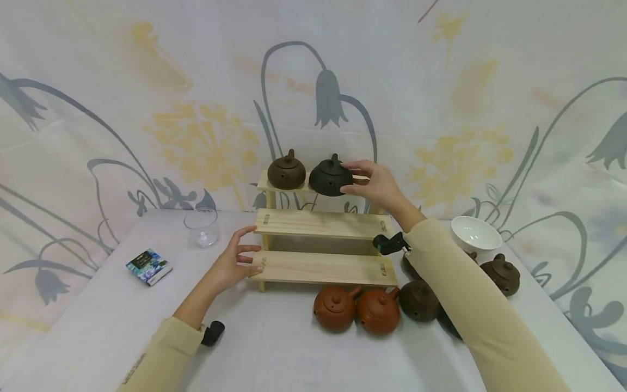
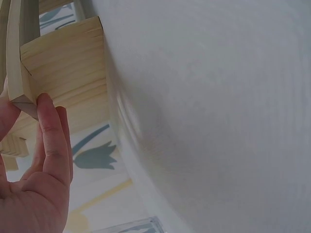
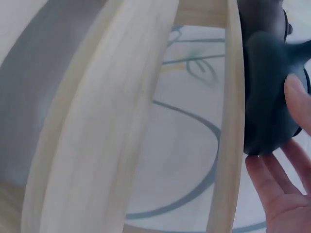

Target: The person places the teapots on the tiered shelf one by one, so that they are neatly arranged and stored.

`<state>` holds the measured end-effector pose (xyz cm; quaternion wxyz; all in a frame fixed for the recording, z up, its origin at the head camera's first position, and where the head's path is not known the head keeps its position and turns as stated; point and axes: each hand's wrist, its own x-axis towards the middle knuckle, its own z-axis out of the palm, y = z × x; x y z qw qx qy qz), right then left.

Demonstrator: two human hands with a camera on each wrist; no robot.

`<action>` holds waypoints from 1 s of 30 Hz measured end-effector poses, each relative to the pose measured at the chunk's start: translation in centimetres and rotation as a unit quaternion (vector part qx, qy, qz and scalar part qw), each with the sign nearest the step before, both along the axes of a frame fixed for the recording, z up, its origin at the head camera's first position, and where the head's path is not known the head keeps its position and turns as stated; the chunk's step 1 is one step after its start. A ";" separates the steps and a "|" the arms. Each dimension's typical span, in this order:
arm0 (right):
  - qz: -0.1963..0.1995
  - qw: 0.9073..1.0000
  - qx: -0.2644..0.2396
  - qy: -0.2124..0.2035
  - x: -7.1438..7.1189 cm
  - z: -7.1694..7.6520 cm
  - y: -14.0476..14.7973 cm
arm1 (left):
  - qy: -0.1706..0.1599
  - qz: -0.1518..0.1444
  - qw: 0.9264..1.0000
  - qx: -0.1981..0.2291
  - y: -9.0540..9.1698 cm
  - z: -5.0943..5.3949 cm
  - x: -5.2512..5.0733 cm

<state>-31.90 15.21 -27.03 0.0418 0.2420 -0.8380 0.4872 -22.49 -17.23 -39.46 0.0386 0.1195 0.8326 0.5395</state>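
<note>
On the top board of a three-tier wooden shelf (image 1: pixel 323 223), the right hand (image 1: pixel 377 188) holds a black teapot (image 1: pixel 330 177) by its right side. A brown teapot (image 1: pixel 286 172) stands just left of it. The right wrist view has that hand (image 3: pixel 289 194) with fingertips at the end of the black teapot (image 3: pixel 269 92) and the thumb on its upper side. At the shelf's left end, the left hand (image 1: pixel 227 269) grips the lower board; in the left wrist view this hand (image 2: pixel 43 165) has thumb and fingers on either side of the board end (image 2: pixel 22 92).
Two orange-red teapots (image 1: pixel 334 308) (image 1: pixel 379 311) sit before the shelf's right part. Several dark teapots (image 1: pixel 419 300) stand right of them, partly hidden by the right sleeve. A white bowl (image 1: pixel 476 233) is at the back right; a glass bowl (image 1: pixel 203 227) and a small book (image 1: pixel 149 267) lie left.
</note>
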 end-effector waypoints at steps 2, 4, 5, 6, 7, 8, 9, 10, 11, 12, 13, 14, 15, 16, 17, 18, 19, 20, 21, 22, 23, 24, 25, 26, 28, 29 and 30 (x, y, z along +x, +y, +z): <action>-0.003 1.000 0.008 0.004 0.0 -0.2 -0.1 | -0.001 0.001 1.000 0.000 0.0 0.0 0.0; -0.012 1.000 0.019 0.006 0.0 -0.3 0.0 | -0.002 -0.002 1.000 0.000 0.1 -0.1 0.0; -0.015 1.000 0.021 0.010 0.1 -0.3 0.1 | -0.001 -0.003 1.000 0.001 0.1 -0.1 0.0; -0.014 1.000 0.020 0.013 0.1 -0.4 0.2 | -0.001 -0.005 1.000 0.002 0.1 -0.2 -0.1; -0.015 1.000 0.019 0.018 0.2 -0.5 0.4 | -0.001 -0.006 1.000 0.003 0.1 -0.2 -0.1; -0.014 0.999 0.019 0.022 0.3 -0.6 0.6 | -0.001 -0.006 1.000 0.003 0.1 -0.2 -0.1; -0.016 0.999 0.019 0.025 0.4 -0.6 0.8 | -0.001 -0.006 1.000 0.002 0.1 -0.2 0.0; -0.017 0.999 0.017 0.027 0.6 -0.7 1.1 | -0.001 -0.004 1.000 0.002 0.1 -0.2 0.0; -0.017 0.999 0.016 0.030 0.8 -0.8 1.4 | 0.000 -0.003 1.000 0.001 0.1 -0.2 0.0; -0.018 0.999 0.015 0.030 1.0 -0.8 1.8 | 0.001 -0.001 1.000 0.000 0.1 -0.1 0.1; -0.020 0.999 0.016 0.031 1.3 -0.8 2.1 | 0.001 -0.001 1.000 -0.003 0.0 -0.1 0.1; -0.020 0.999 0.015 0.034 1.5 -0.9 2.5 | 0.002 0.001 1.000 -0.004 0.0 -0.1 0.1; -0.020 0.999 0.015 0.036 1.8 -0.9 2.8 | 0.002 0.001 1.000 -0.005 -0.1 0.0 0.2; -0.019 0.999 0.014 0.040 2.2 -0.9 3.3 | 0.002 0.001 1.000 -0.006 -0.1 -0.1 0.2; -0.019 0.999 0.017 0.046 2.5 -1.0 3.8 | 0.002 0.000 1.000 -0.006 -0.1 -0.1 0.2; -0.019 0.998 0.019 0.052 2.9 -1.0 4.2 | 0.001 0.000 1.000 -0.007 -0.1 0.0 0.2; -0.018 0.998 0.020 0.056 3.3 -1.1 4.6 | 0.001 0.000 1.000 -0.007 -0.1 0.0 0.2; -0.019 0.998 0.020 0.059 3.7 -1.1 5.1 | 0.000 0.001 1.000 -0.008 -0.1 0.0 0.2; -0.020 0.998 0.023 0.061 4.2 -1.2 5.6 | 0.001 0.000 1.000 -0.008 -0.1 0.0 0.2; -0.023 0.997 0.025 0.064 4.6 -1.3 6.1 | 0.000 0.001 1.000 -0.009 -0.1 0.0 0.2; -0.027 0.997 0.028 0.065 5.1 -1.4 6.6 | 0.000 0.001 1.000 -0.009 -0.1 0.0 0.1; -0.032 0.997 0.028 0.065 5.6 -1.4 7.1 | 0.000 0.000 1.000 -0.008 -0.1 0.0 0.1; -0.036 0.997 0.028 0.066 6.1 -1.5 7.6 | 0.001 -0.001 1.000 -0.007 0.0 0.0 0.1; -0.039 0.996 0.028 0.071 6.5 -1.6 8.1 | 0.002 -0.002 1.000 -0.007 0.0 0.0 0.1; -0.044 0.996 0.026 0.074 7.4 -1.8 8.9 | 0.000 0.000 1.000 -0.007 0.0 0.0 0.1; -0.043 0.996 0.021 0.077 7.8 -2.0 9.3 | 0.001 0.001 1.000 -0.008 -0.1 0.0 0.1; -0.041 0.996 0.018 0.079 8.1 -2.2 9.7 | 0.000 0.002 1.000 -0.010 -0.1 0.0 0.1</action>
